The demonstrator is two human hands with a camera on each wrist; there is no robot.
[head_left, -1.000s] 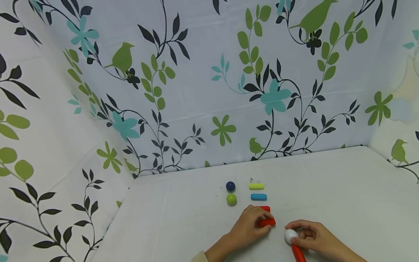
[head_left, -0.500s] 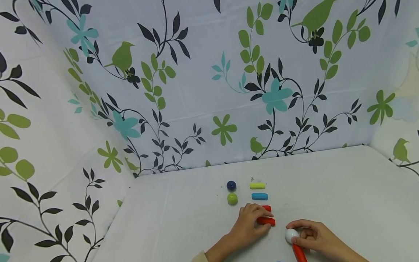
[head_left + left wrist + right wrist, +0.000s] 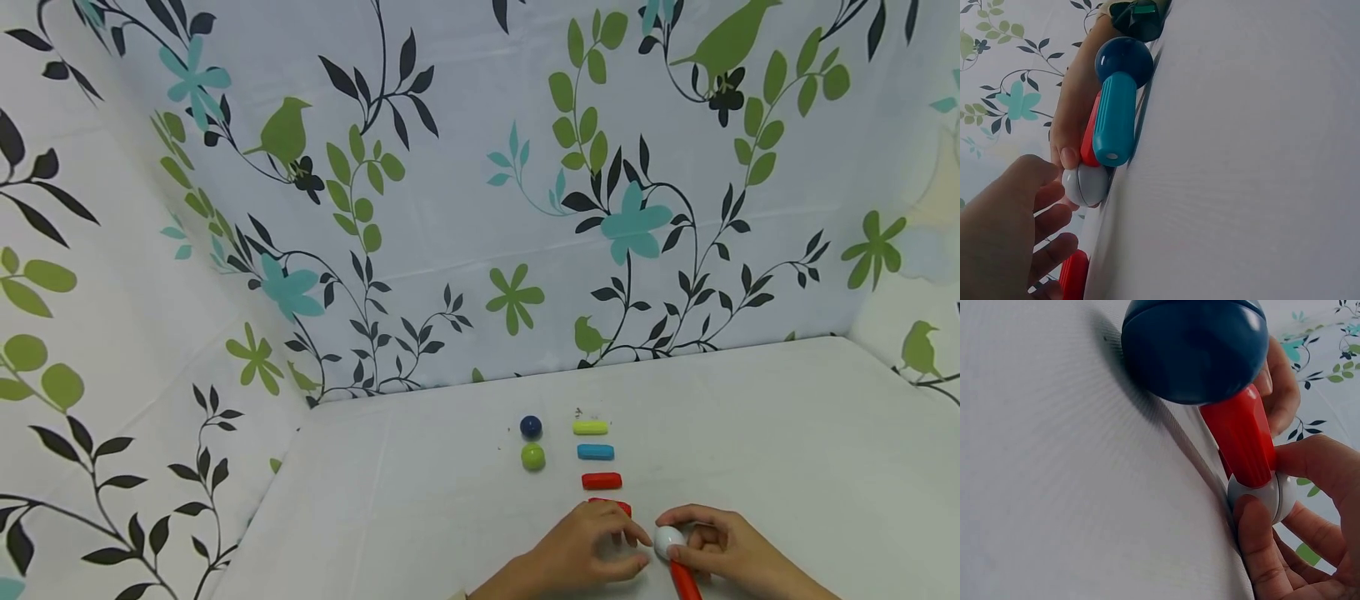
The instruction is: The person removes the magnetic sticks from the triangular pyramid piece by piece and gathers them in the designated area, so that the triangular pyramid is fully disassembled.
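Left hand point(image 3: 588, 542) unladen, right hand point(image 3: 726, 546) loaded

Blue ball point(image 3: 531, 427) and green ball point(image 3: 533, 456) lie toward the desk's point(image 3: 420, 467) far edge. Left hand: thumb and fingers parted, holding nothing. White ball point(image 3: 663, 540): toward the near edge, touching a red rod point(image 3: 685, 581), pinched in the right hand.

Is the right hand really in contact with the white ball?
Touching. The right wrist view shows the right hand holding the white ball between its fingers.

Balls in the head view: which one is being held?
The white ball, gripped by the right hand; the dark blue ball and green ball lie untouched farther off.
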